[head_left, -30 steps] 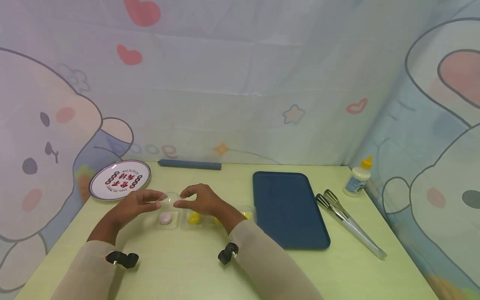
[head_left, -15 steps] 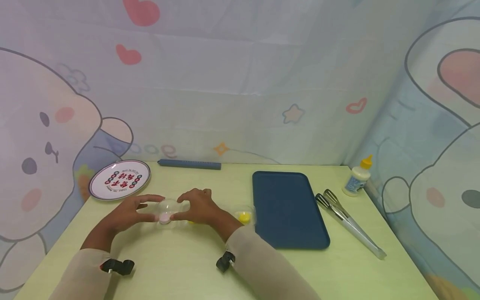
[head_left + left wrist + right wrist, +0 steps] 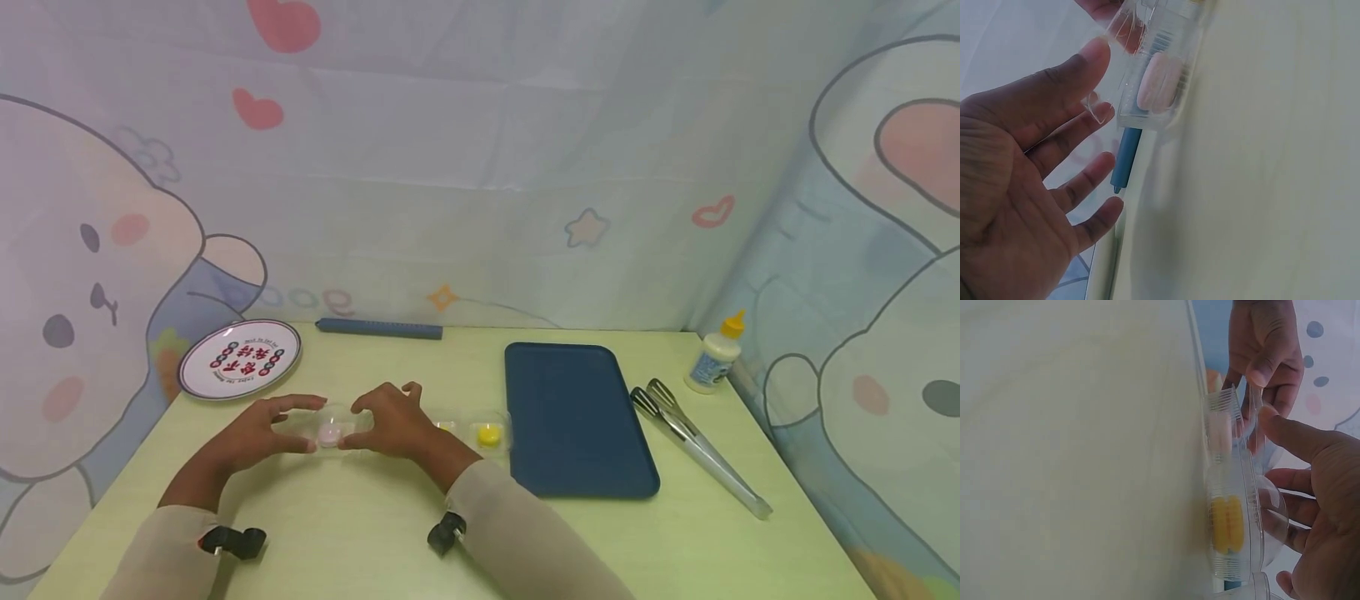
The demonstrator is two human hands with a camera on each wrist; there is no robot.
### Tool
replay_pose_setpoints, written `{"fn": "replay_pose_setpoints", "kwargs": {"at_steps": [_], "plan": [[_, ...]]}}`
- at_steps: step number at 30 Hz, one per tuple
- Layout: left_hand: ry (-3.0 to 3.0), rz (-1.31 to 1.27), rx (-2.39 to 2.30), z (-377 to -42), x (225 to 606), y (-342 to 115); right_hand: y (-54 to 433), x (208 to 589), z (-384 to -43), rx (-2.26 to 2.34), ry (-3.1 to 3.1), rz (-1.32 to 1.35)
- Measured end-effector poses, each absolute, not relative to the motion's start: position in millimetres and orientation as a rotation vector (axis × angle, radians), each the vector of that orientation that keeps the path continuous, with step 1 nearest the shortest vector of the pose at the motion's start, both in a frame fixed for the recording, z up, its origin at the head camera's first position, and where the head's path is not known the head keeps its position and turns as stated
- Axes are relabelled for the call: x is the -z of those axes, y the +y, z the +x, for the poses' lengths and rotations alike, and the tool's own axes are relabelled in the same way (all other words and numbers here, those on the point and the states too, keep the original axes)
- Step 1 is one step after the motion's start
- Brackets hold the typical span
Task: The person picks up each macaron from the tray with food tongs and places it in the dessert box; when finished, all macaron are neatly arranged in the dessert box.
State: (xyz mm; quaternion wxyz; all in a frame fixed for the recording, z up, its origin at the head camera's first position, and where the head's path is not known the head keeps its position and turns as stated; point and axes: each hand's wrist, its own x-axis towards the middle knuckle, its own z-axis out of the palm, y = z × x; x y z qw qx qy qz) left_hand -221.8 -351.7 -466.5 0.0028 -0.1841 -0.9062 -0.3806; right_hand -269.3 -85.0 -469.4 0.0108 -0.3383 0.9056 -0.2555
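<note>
My left hand (image 3: 258, 432) and right hand (image 3: 393, 423) hold opposite sides of a clear plastic domed lid (image 3: 345, 410), thumbs toward me and index fingers at the far side. Beneath it a pink macaron (image 3: 1159, 82) sits in a small clear box (image 3: 1141, 120), and the lid lies right at the box's top. In the right wrist view both thumbtips meet the lid's edge. Beside this box, under my right hand, stands another clear box with a domed lid (image 3: 1275, 515), a yellow macaron (image 3: 1227, 524) inside. My right hand partly hides the row in the head view.
Farther right in the row, a yellow macaron (image 3: 489, 434) sits in its box against a dark blue tray (image 3: 581, 417). Metal tongs (image 3: 701, 450) and a glue bottle (image 3: 714, 358) are at the right. A printed plate (image 3: 240, 360) and a blue-grey stick (image 3: 378, 328) lie behind.
Both hands have come down with the lid, from above the pink macaron's box to its top. In the last half second they have shifted only slightly.
</note>
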Motion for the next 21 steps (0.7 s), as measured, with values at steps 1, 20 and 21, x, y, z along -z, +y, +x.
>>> {"fn": "replay_pose_setpoints", "kwargs": {"at_steps": [1,20,21], "plan": [[-2.841,-0.576,1.198,-222.2,467.5,-352.1,-85.2,469.5,-269.1,0.800,2.824,-1.055],[-2.861,-0.557,1.189,-223.6,475.4,-350.8,-87.8,472.8,-267.2,0.653,2.868,-0.994],[-2.861,-0.558,1.188,-223.8,475.8,-350.4,-88.2,473.3,-267.2,0.645,2.875,-0.989]]}}
